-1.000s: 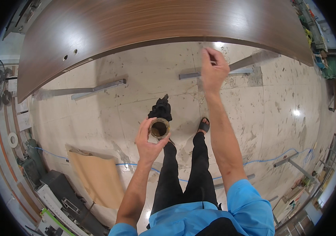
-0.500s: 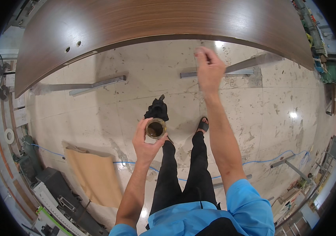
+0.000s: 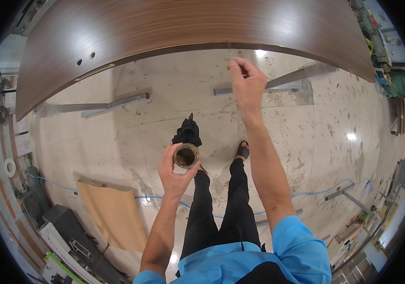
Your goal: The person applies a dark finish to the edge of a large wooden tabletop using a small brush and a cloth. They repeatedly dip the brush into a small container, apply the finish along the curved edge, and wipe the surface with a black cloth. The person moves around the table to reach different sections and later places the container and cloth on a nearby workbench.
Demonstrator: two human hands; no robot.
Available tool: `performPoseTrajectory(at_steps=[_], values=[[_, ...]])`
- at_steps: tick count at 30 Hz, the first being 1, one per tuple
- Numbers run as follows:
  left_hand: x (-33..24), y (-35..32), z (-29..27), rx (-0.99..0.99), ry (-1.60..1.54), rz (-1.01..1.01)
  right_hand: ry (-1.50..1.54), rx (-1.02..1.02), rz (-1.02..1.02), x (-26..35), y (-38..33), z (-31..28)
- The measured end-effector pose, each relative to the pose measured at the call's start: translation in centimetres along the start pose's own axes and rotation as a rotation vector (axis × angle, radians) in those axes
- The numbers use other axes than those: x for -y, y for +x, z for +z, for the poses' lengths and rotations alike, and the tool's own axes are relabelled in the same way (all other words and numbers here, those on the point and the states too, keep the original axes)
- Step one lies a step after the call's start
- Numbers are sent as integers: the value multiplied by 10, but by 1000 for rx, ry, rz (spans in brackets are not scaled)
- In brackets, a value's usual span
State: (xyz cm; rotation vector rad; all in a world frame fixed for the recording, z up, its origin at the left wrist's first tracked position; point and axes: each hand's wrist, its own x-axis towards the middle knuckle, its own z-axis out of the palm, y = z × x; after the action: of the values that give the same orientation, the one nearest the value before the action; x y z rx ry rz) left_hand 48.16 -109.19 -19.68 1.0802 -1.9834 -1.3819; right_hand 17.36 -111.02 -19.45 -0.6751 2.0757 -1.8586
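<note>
My left hand is wrapped round a round glass jar, its open mouth facing up. Dark brownish contents show inside, perhaps liquid. Just beyond the jar is a bunched black cloth; whether my fingers hold it or it lies lower down cannot be seen. My right hand is raised in front of the near edge of a brown wood-grain tabletop. Its fingers are curled together in a pinch, slightly blurred, and what they hold, if anything, is too small or hidden to make out.
Metal trestle legs stand beneath the tabletop. A blue cord runs across the tiled floor behind my feet. To the left lie a sheet of brown paper and a dark case. Metal frames are at the right.
My right hand has shifted slightly left, still pinched. The whole view has moved a little. My left hand keeps the jar in about the same place.
</note>
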Motion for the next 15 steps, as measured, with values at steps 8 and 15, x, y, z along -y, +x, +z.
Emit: performPoseTrajectory(at_steps=[8,15], values=[[-2,-1,3,-21,-9,-6,-1,-234,28,8,1,-10],[-3,-1,2,-16,6,24,-56,-183,-67,7,-7,7]])
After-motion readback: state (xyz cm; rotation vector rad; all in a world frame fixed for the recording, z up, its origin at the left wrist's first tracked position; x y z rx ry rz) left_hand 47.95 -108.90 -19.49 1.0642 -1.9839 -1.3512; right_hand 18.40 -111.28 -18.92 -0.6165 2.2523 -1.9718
